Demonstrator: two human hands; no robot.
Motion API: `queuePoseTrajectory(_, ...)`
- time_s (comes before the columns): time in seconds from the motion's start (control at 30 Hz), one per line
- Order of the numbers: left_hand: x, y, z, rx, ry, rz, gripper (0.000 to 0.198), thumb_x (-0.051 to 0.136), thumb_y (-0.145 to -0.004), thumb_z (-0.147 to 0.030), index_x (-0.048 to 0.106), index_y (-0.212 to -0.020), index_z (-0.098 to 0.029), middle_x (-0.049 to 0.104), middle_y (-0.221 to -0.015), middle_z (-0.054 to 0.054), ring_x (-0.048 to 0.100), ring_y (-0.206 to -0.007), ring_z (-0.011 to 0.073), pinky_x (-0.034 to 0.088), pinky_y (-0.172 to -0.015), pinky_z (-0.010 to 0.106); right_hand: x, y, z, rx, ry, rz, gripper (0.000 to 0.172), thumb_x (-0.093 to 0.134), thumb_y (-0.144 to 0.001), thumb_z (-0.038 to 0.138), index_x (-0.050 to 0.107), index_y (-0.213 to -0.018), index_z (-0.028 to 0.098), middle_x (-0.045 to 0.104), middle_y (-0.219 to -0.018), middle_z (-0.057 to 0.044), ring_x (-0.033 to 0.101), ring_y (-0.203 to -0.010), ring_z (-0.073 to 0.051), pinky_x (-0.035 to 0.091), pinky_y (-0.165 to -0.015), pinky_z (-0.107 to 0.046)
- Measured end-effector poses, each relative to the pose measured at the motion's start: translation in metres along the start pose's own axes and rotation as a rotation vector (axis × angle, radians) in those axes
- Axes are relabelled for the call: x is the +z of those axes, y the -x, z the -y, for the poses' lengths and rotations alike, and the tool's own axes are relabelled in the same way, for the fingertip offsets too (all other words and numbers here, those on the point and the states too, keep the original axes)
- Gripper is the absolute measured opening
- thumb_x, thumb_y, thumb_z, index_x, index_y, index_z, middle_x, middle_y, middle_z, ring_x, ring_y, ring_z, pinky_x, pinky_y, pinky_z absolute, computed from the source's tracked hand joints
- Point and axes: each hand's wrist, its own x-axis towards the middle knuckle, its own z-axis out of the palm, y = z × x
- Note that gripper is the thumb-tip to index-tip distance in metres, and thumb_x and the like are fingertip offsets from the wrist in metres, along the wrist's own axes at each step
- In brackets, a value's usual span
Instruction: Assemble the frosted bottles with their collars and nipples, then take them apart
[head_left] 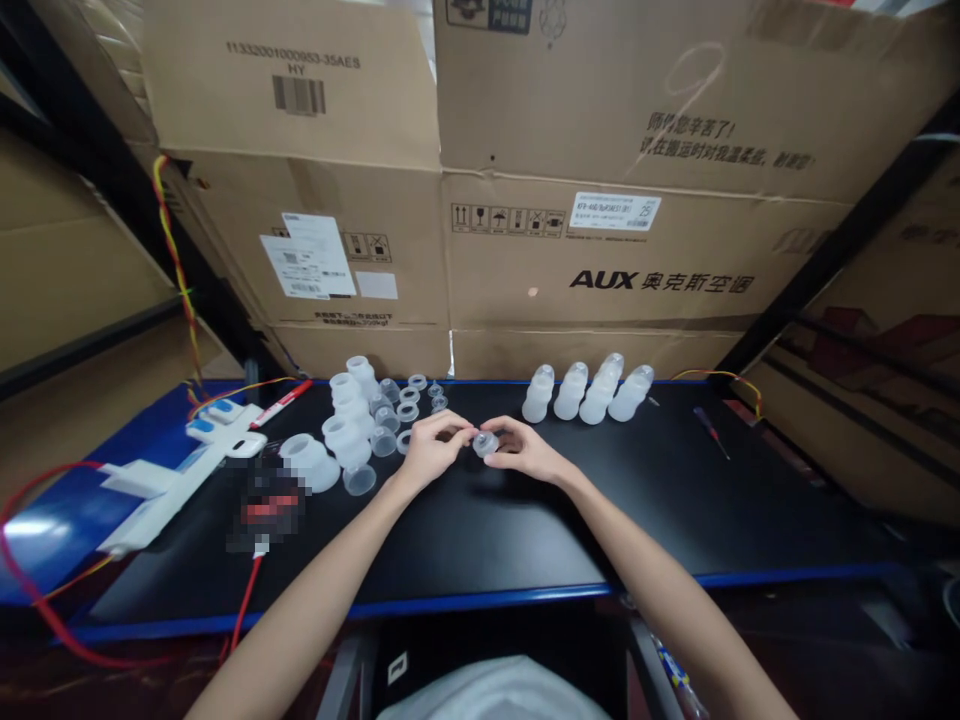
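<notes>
Over the middle of the black tabletop, my right hand (523, 449) holds a translucent bottle collar ring (487, 449) between thumb and fingers. A small clear bottle nipple (482, 437) sits in the ring, and my left hand (436, 446) pinches at its tip. To the left of my hands lie loose collar rings (408, 411), nipples (438, 404) and clear dome caps (383, 441). Beyond them stand several open, frosted baby bottles (349, 440). Several capped baby bottles (597, 394) stand at the back right.
A white power strip (187, 470) with cables lies on the left, near a red-and-white marker (283, 403). A blurred dark object (268, 505) has a red cable. On the right lies a screwdriver (710, 432). Cardboard (510, 290) walls off the back.
</notes>
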Motion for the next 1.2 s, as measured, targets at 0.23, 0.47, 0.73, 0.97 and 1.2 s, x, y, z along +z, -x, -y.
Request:
queuePoseTrajectory(0.23, -0.015, -0.005, -0.008, 0.372, -0.393, 0.041, 0.021, 0.065, -0.103, -0.028, 0.076, -0.087, -0.023, 0.08, -0.085, 0.002, 0.073, -0.073, 0.0151, 0.055, -0.067, 0.028, 0.012, 0.0, -0.002, -0.081, 0.328, -0.085, 0.033, 0.078, -0.092, 0.044, 0.079, -0.113, 0.019, 0.079, -0.107, -0.007, 0.07, -0.093, -0.022, 0.055, -0.088, -0.036)
queuePoseTrajectory(0.47, -0.096, -0.012, -0.039, 0.186, -0.837, -0.408, 0.019, 0.067, -0.1, -0.038, 0.075, -0.095, -0.022, 0.079, -0.1, 0.009, 0.071, -0.099, 0.0282, 0.053, -0.096, 0.045, 0.008, -0.001, -0.011, -0.114, 0.409, -0.158, 0.033, 0.077, -0.094, 0.044, 0.072, -0.12, 0.024, 0.08, -0.123, -0.008, 0.073, -0.112, -0.027, 0.053, -0.103, -0.045)
queuePoseTrajectory(0.73, -0.175, 0.057, -0.063, -0.402, -1.37, -0.266, 0.062, 0.078, -0.079, -0.065, 0.076, -0.12, -0.019, 0.071, -0.136, 0.022, 0.056, -0.13, 0.052, 0.042, -0.109, 0.062, 0.003, 0.0, -0.013, -0.194, 0.716, -0.122, 0.022, 0.084, -0.091, 0.034, 0.082, -0.111, 0.024, 0.069, -0.121, -0.011, 0.066, -0.112, -0.028, 0.052, -0.107, -0.049)
queuePoseTrajectory(0.97, -0.183, 0.048, -0.098, -0.263, -1.112, -0.449, 0.044, 0.08, -0.08, -0.054, 0.075, -0.112, -0.024, 0.079, -0.118, 0.008, 0.07, -0.117, 0.0417, 0.054, -0.101, 0.056, 0.001, -0.003, -0.009, -0.179, 0.515, -0.218, 0.025, 0.08, -0.093, 0.034, 0.083, -0.116, 0.024, 0.074, -0.112, -0.009, 0.071, -0.097, -0.023, 0.057, -0.089, -0.039)
queuePoseTrajectory(1.2, -0.078, -0.01, -0.105, 0.343, -0.591, -0.172, 0.042, 0.077, -0.082, -0.021, 0.074, -0.123, -0.027, 0.073, -0.12, 0.005, 0.073, -0.11, 0.0252, 0.059, -0.099, 0.044, -0.01, -0.006, 0.005, -0.087, -0.043, -0.396, 0.043, 0.087, -0.085, 0.051, 0.082, -0.116, 0.023, 0.082, -0.103, -0.006, 0.073, -0.089, -0.023, 0.06, -0.086, -0.039)
